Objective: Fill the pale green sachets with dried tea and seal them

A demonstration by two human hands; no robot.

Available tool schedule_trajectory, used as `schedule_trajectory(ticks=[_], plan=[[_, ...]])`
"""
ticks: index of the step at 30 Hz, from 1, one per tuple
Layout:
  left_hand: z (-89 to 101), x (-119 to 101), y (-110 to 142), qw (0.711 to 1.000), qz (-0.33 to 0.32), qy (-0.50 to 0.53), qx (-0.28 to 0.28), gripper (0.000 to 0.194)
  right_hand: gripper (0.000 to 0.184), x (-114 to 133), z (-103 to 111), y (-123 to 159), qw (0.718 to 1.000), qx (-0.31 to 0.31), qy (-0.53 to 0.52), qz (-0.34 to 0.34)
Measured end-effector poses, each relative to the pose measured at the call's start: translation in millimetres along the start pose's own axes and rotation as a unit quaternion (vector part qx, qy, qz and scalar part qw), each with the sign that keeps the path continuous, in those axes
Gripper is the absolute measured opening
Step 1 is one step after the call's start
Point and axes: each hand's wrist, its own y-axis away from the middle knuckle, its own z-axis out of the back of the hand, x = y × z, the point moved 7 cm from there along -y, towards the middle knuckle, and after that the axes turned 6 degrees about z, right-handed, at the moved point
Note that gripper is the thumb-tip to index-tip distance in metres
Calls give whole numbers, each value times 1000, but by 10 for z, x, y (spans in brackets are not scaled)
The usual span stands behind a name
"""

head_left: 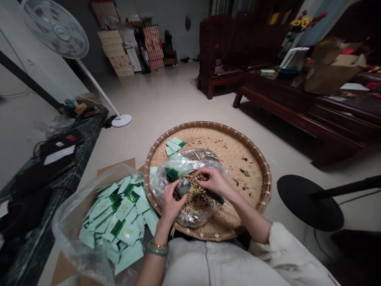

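A wide round woven bamboo tray [253,159] lies in front of my lap. On it is a clear plastic bag [193,218], its mouth spread open around a heap of dried brown and yellowish loose bits [193,202]. My left hand [172,204] curls around a small rounded grey-green packet [183,186] above the heap. Just to its right, my right hand [214,182] hovers with fingertips pinched together; whatever is in them is too small to make out. Below that hand a black handle [216,196] sticks out of the bag. Pale green packets [181,165] lie inside the bag's far left side.
To the left, a large clear bag [68,226] holds many green sachets [125,214]. More flat packets [175,145] lie at the tray's far left. A white fan [122,120] stands beyond, a black round base [309,202] at right, and a dark wooden table [297,107] behind.
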Motion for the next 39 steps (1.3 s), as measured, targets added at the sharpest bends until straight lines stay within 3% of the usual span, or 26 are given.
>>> schedule_trajectory(ticks=[5,13,18,21,25,27,29,33,35,39], plan=[[-80,-161,-3,999,-33,-9,6,48,17,377,52,-25,994,27,75,69],[-168,-122,13,999,-36,1,13,47,31,504,-144,14,979,93,158,91],[-196,-33,15,1000,-19,18,10,48,39,607,-195,32,985,100,99,96],[-198,-23,22,999,-15,28,14,48,33,623,-146,41,993,67,26,95],[-106,-65,57,998,-40,37,-10,50,23,410,13,83,997,-28,-41,52],[-35,-114,92,996,-78,37,-35,50,23,246,20,118,998,-41,-46,26],[11,-147,125,993,-105,36,-49,49,22,76,-67,154,1000,-10,-24,-6],[48,-166,146,991,-114,29,-57,47,21,-190,-407,246,989,114,95,-22],[87,-154,132,992,-103,28,-73,46,35,-268,-562,284,979,144,144,-3],[246,-57,77,988,-51,20,-144,47,71,-372,-759,299,971,146,188,3]])
